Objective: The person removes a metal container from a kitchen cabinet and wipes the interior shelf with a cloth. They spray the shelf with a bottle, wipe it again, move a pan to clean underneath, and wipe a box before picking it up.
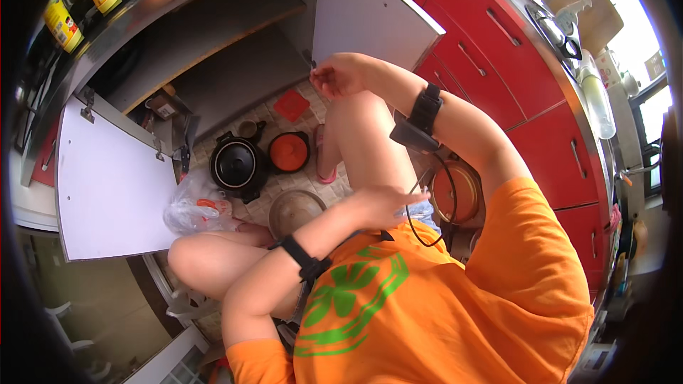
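Observation:
My right hand is raised just beyond my right knee, its fingers loosely curled with nothing visible in them. Behind it stands the open right cabinet door. My left hand is slightly blurred and lies across my lap, fingers extended beside a thin black cable. On the tiled floor before me sit a black lidded pot and a smaller black pot with an orange-red top. A small cup-like vessel and a red square lid lie behind them. Nearer is a round basin-like vessel, partly hidden by my left arm.
The left cabinet door also hangs open, with a clear plastic bag beside it. A shelf crosses the cabinet. Red drawers line the right side. A round reddish-brown pan or lid rests right of my lap.

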The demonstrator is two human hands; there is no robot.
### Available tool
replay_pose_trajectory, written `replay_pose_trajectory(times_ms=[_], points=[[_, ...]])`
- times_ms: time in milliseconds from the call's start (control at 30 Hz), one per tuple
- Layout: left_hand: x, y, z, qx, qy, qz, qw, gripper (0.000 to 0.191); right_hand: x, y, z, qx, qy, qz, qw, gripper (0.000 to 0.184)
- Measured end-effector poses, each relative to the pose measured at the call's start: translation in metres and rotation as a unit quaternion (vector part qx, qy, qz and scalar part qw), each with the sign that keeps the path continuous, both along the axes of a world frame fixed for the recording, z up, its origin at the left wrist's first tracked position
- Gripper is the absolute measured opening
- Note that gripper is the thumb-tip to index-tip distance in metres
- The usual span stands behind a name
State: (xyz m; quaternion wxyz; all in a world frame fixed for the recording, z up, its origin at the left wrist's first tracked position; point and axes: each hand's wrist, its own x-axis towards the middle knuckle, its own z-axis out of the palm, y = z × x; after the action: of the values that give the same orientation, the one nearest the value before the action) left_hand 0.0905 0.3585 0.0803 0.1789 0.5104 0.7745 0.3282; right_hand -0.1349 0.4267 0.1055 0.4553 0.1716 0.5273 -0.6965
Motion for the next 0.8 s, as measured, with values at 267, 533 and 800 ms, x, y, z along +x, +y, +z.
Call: replay_pose_trajectory(times_ms=[267, 533, 800], points=[[0.020, 0.039, -0.053, 0.018, 0.204, -0.020, 0.979, 0.014, -0.063, -0.029, 0.032, -0.185, -0.055, -0.014, 0.981, 0.011], [-0.042, -0.079, 0.046, 0.207, 0.121, 0.142, 0.960, 0.016, 0.009, -0.004, 0.047, 0.086, 0.295, 0.325, 0.895, 0.015], [-0.028, -0.072, 0.069, 0.270, 0.087, 0.159, 0.946, 0.014, 0.113, 0.117, 0.006, 0.033, 0.074, 0.738, 0.670, 0.043]])
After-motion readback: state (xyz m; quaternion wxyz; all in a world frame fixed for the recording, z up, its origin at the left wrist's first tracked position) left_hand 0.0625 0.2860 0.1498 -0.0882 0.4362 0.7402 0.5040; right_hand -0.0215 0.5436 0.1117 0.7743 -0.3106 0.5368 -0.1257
